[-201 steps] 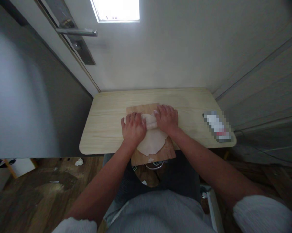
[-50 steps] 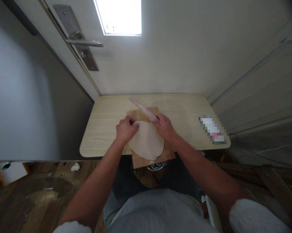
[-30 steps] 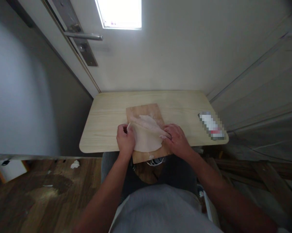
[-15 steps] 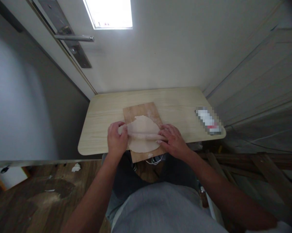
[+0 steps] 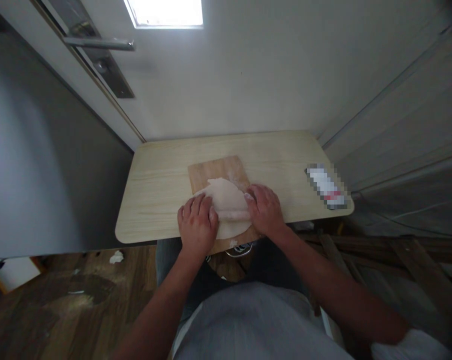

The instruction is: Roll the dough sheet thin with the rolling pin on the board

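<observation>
A thin, uneven round of pale dough (image 5: 226,192) lies on a wooden board (image 5: 214,169). Across the dough rests a rolling pin (image 5: 234,215), its middle showing between my hands. My left hand (image 5: 197,222) is curled over the pin's left part, fingers side by side and the thumb toward the middle. Over the right part, my right hand (image 5: 265,209) is closed, with whitish flour on its thumb. Both ends of the pin are hidden under the hands. The board's front edge juts past the table's edge toward my lap.
The light wooden table (image 5: 158,185) stands against a white door (image 5: 241,85) with a metal handle (image 5: 101,43). A blurred-out, phone-like flat object (image 5: 326,186) lies at the table's right. Wooden beams (image 5: 417,260) are at lower right. Crumpled white paper (image 5: 116,257) lies on the floor.
My left hand has moved right and inward along the rolling pin, its fingers now laid over the top. My right hand has shifted slightly and its fingers have gathered over the pin.
</observation>
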`<state>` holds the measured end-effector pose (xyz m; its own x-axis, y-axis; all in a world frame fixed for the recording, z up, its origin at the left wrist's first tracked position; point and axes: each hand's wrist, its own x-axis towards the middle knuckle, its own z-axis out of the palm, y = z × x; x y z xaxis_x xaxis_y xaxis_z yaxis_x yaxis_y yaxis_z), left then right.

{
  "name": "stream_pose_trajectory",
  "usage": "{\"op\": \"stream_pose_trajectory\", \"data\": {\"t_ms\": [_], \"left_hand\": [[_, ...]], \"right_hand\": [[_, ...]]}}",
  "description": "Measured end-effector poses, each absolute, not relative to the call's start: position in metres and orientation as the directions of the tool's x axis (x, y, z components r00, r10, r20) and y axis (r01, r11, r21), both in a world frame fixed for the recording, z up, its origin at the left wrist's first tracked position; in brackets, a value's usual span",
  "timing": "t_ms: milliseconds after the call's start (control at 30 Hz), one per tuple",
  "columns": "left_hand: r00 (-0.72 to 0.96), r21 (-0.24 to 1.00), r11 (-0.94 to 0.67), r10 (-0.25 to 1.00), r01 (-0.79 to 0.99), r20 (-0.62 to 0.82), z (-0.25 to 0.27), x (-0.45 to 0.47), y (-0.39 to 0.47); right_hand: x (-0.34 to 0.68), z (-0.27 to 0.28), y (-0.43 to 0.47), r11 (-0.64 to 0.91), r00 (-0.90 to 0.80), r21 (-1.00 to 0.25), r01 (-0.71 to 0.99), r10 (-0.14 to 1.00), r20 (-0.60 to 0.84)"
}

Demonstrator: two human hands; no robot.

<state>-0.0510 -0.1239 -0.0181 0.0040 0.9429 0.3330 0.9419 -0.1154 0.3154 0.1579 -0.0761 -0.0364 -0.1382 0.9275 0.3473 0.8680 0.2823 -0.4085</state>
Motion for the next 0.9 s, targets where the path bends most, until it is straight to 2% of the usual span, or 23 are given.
{"op": "stream_pose_trajectory", "data": {"t_ms": [433,900], "left_hand": [[-0.001,0.274,-0.067,0.97,0.959,0.241,-0.013,-0.047,-0.11],[-0.007,0.277,-0.058,0.974,0.959,0.227,-0.012,-0.048,-0.084]], "right_hand": [[0.156,-0.033,-0.06,0.272,-0.144,-0.399,0.875,0.935,0.323],[0.152,-0.027,-0.036,0.223,-0.107,-0.362,0.905,0.943,0.315]]}}
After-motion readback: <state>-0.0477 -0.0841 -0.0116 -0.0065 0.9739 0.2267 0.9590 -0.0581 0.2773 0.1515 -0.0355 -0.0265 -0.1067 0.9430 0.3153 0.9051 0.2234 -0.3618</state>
